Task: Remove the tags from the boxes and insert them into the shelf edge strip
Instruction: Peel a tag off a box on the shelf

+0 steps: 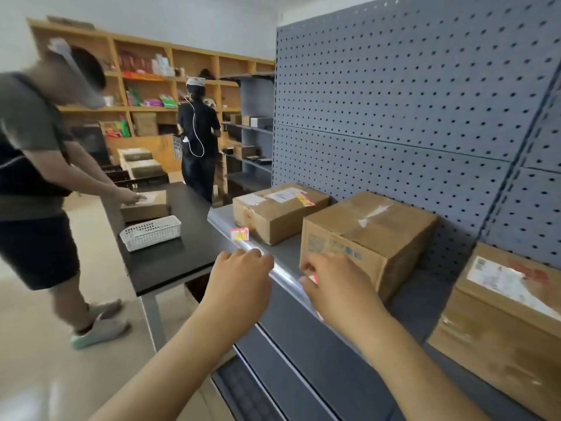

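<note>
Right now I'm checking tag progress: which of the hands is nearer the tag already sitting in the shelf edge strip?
Left. The left hand rests at the shelf edge strip just below the inserted tag; the right hand, pinching another tag, is farther along the strip.
</note>
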A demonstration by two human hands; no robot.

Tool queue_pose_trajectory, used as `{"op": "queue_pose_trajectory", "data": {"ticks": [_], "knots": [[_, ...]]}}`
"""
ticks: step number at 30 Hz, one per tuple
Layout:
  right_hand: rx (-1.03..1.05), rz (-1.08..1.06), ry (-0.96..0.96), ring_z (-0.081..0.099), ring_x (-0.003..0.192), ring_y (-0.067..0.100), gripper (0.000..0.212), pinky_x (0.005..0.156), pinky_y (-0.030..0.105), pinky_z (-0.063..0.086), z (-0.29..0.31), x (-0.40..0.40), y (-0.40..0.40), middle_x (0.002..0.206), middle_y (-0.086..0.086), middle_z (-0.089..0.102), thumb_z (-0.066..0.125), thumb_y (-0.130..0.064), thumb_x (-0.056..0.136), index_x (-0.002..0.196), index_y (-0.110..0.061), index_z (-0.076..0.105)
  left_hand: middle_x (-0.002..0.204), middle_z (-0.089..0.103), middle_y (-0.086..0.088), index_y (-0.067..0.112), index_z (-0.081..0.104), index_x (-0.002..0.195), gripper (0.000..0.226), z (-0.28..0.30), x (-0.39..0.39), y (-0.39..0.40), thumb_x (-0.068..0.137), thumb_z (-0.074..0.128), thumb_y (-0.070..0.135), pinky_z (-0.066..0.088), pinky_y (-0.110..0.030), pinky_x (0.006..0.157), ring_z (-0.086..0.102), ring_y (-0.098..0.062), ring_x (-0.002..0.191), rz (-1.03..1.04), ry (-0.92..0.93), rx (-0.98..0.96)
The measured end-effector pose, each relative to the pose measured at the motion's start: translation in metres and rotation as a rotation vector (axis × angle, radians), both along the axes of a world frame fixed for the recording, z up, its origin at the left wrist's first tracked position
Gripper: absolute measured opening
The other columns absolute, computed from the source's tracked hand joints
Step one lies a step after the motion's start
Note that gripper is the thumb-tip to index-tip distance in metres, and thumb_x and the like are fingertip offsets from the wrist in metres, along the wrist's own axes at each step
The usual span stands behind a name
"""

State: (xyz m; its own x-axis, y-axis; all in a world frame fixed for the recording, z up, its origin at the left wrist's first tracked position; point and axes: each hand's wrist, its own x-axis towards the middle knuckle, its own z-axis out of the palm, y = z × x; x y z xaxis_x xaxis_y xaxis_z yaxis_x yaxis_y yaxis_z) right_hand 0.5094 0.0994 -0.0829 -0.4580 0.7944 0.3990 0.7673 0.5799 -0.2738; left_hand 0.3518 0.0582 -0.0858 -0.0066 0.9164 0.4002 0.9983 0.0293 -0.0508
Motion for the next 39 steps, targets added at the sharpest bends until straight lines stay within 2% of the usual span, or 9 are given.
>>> {"op": "queue_pose_trajectory", "data": {"ticks": [5,11,14,17,22,25,29,35,39], "knots": [[0.043,0.027,-0.002,0.054,0.101,0.02,0.019,0.079,0.03,0.044,0.01,-0.044,0.067,0.108,-0.001,0.062,0.054,-0.027,0.092,0.109,-0.022,0.059,0.11,0.065,0.004,0.025,0.06,0.11,0.022,0.011,-0.044,0.065,0.09,0.053,0.032,0.041,-0.033,0.086,0.059,-0.021,0.104,0.009,-0.023,0.047],[0.023,-0.024,-0.016,0.054,0.102,0.021,0.014,0.081,0.038,0.051,0.022,-0.096,0.142,0.104,0.0,0.063,0.056,-0.027,0.089,0.1,-0.019,0.062,0.11,0.064,0.005,0.025,0.059,0.109,0.02,0.024,-0.099,0.134,0.091,0.052,0.031,0.039,-0.031,0.085,0.058,-0.02,0.104,0.002,-0.045,0.051],[0.003,-0.068,-0.02,0.053,0.102,0.02,0.013,0.076,0.03,0.048,0.019,-0.124,0.174,0.104,-0.002,0.063,0.056,-0.027,0.089,0.099,-0.02,0.061,0.11,0.063,0.005,0.024,0.059,0.107,0.02,0.021,-0.129,0.175,0.09,0.053,0.032,0.038,-0.03,0.085,0.057,-0.02,0.105,-0.022,-0.042,0.019],[0.012,-0.139,-0.022,0.054,0.101,0.018,0.014,0.074,0.028,0.042,0.017,-0.147,0.206,0.109,-0.003,0.062,0.055,-0.028,0.092,0.102,-0.022,0.061,0.112,0.063,0.005,0.024,0.059,0.111,0.021,0.02,-0.155,0.22,0.091,0.052,0.03,0.037,-0.031,0.088,0.056,-0.02,0.107,-0.09,-0.048,0.0],[-0.026,-0.345,0.032,0.057,0.105,0.017,0.021,0.082,0.03,0.047,0.016,-0.174,0.254,0.12,-0.002,0.06,0.052,-0.024,0.094,0.112,-0.023,0.061,0.114,0.062,0.006,0.027,0.056,0.117,0.025,0.03,-0.188,0.29,0.092,0.053,0.032,0.039,-0.03,0.09,0.056,-0.019,0.107,-0.273,-0.024,-0.014],[-0.049,-0.463,0.048,0.059,0.103,0.017,0.022,0.078,0.026,0.047,0.015,-0.18,0.274,0.119,-0.003,0.061,0.054,-0.025,0.094,0.114,-0.021,0.061,0.109,0.064,0.007,0.027,0.059,0.112,0.023,0.032,-0.197,0.328,0.089,0.054,0.024,0.041,-0.029,0.086,0.058,-0.018,0.102,-0.351,-0.024,-0.013],[-0.103,-0.599,0.016,0.061,0.093,0.015,0.017,0.054,0.015,0.034,0.011,-0.176,0.298,0.113,-0.004,0.062,0.055,-0.024,0.093,0.106,-0.02,0.065,0.11,0.064,0.006,0.025,0.058,0.114,0.024,0.027,-0.187,0.368,0.091,0.053,0.027,0.042,-0.03,0.089,0.058,-0.017,0.103,-0.475,-0.052,-0.062],[-0.179,-0.797,-0.001,0.053,0.104,0.022,0.027,0.083,0.034,0.051,0.0,-0.157,0.342,0.116,0.005,0.057,0.055,-0.03,0.093,0.114,-0.016,0.061,0.117,0.062,0.007,0.027,0.056,0.121,0.028,0.022,-0.167,0.411,0.093,0.053,0.03,0.043,-0.029,0.092,0.057,-0.016,0.106,-0.586,-0.082,-0.097],[-0.266,-0.846,0.002,0.053,0.103,0.022,0.033,0.087,0.035,0.051,-0.014,-0.156,0.359,0.119,0.005,0.053,0.057,-0.036,0.092,0.118,-0.015,0.059,0.118,0.063,0.008,0.027,0.058,0.12,0.027,0.023,-0.161,0.433,0.093,0.054,0.028,0.045,-0.027,0.091,0.059,-0.013,0.104,-0.613,-0.118,-0.079]]}}
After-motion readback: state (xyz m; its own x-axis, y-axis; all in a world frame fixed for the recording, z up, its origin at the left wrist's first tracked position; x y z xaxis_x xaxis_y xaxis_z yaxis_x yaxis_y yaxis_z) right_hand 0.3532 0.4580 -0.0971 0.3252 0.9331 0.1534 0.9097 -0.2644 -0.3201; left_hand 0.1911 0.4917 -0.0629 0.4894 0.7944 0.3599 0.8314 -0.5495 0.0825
